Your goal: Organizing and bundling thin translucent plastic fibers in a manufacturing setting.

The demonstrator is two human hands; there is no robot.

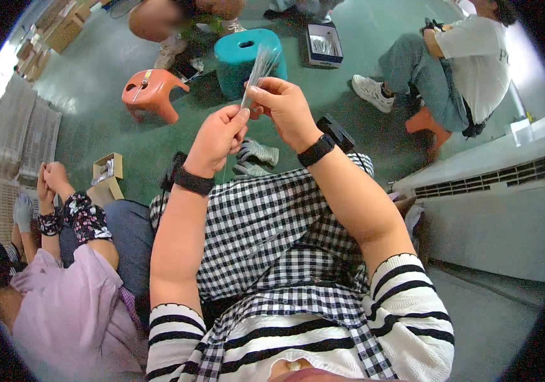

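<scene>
Both hands pinch a thin clear bag (pixel 258 71): left hand (pixel 218 137) below, right hand (pixel 285 108) beside. Next, hold it gently and steady.

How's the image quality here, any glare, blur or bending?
Head view: strong fisheye, black corners, the white unit on the right bows; overexposed glare at far left; the clear packet between the left hand and right hand looks streaky and soft.
</scene>
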